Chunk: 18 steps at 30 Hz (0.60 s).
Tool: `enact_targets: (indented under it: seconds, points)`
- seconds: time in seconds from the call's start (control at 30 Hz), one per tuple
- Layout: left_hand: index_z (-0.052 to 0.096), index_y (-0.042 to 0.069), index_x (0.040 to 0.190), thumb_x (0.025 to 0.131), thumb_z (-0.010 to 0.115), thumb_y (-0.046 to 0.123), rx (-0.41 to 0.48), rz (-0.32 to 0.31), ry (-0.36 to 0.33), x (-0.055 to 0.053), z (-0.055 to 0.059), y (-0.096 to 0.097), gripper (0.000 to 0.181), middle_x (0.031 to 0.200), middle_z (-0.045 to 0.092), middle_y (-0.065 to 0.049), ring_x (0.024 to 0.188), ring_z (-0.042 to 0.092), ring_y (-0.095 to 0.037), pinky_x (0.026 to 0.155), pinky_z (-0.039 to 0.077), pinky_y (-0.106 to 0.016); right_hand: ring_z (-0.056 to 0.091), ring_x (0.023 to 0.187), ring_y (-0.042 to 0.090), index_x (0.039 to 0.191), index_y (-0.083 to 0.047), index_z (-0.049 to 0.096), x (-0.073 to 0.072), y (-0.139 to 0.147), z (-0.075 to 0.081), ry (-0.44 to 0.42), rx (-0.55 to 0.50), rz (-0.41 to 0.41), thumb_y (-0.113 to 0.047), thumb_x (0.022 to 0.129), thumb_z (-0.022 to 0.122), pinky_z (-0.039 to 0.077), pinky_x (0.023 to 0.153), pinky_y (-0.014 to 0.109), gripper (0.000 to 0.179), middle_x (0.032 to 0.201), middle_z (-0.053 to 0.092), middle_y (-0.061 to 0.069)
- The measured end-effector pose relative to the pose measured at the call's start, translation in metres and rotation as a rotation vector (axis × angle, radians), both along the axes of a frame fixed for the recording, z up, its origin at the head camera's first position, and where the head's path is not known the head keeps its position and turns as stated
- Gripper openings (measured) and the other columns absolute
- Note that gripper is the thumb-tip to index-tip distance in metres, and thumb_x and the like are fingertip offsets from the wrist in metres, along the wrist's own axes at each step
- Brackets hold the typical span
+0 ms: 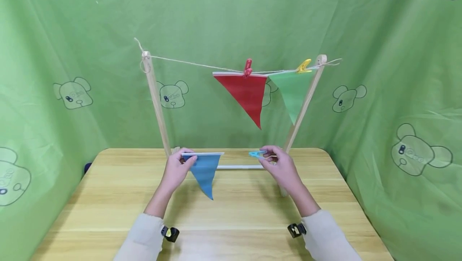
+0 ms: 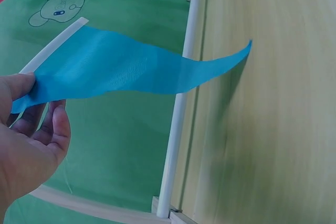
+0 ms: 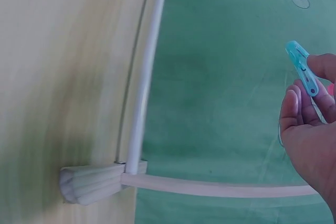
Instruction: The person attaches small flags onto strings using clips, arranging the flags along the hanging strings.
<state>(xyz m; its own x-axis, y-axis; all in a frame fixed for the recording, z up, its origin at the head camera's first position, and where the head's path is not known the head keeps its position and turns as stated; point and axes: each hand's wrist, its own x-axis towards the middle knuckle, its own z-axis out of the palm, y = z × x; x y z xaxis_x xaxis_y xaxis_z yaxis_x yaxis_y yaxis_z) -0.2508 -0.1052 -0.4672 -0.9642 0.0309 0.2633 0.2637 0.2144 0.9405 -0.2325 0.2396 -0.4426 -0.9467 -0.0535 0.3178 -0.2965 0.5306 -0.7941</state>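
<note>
My left hand (image 1: 177, 168) pinches a blue triangular pennant (image 1: 205, 172) by the left end of its white top edge, thumb in front. The pennant's point hangs down over the table, as the left wrist view also shows. Between thumb and fingers of my right hand (image 1: 280, 164) is a light blue clothespin (image 3: 302, 67), its tip turned toward the pennant. Above both hands runs a string (image 1: 187, 62). A red pennant (image 1: 249, 92) hangs from it under a red clothespin (image 1: 247, 68), and beside it a green pennant (image 1: 294, 92) under a yellow clothespin (image 1: 304, 66).
The string is tied between a left wooden post (image 1: 156, 100) and a right wooden post (image 1: 306, 96). A white crossbar (image 1: 240, 167) joins them low down, close to the back of the wooden table (image 1: 231, 217). Green cloth (image 1: 119, 72) surrounds the table at back and sides.
</note>
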Motion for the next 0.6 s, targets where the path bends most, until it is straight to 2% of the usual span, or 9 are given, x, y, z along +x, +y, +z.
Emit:
enact_targets:
  seconds: [0.17, 0.43, 0.6]
  points:
    - [0.072, 0.0, 0.106, 0.096, 0.073, 0.008, 0.015, 0.018, -0.008, -0.004, 0.006, 0.0, 0.012, 0.092, 0.063, -0.013, 0.069, 0.054, -0.01, 0.057, 0.046, -0.02, 0.065, 0.099, 0.023, 0.125, -0.001, 0.064, -0.005, -0.003, 0.008, 0.022, -0.016, 0.007, -0.006, 0.092, 0.077, 0.056, 0.086, 0.016, 0.036, 0.109, 0.07, 0.014]
    - [0.071, 0.0, 0.106, 0.097, 0.071, 0.008, 0.028, 0.031, -0.003, -0.007, 0.014, 0.0, 0.012, 0.1, 0.071, -0.019, 0.081, 0.062, -0.013, 0.07, 0.053, -0.02, 0.066, 0.097, 0.023, 0.121, 0.0, 0.064, -0.007, -0.012, 0.024, 0.071, -0.052, 0.029, -0.005, 0.091, 0.077, 0.056, 0.085, 0.016, 0.033, 0.108, 0.07, 0.016]
    - [0.07, -0.001, 0.107, 0.097, 0.07, 0.008, 0.059, 0.038, -0.011, -0.008, 0.018, 0.002, 0.014, 0.099, 0.07, -0.017, 0.08, 0.06, -0.012, 0.07, 0.053, -0.02, 0.065, 0.099, 0.022, 0.121, 0.0, 0.064, -0.009, -0.017, 0.032, 0.095, -0.044, 0.044, -0.004, 0.091, 0.078, 0.056, 0.089, 0.017, 0.033, 0.11, 0.07, 0.015]
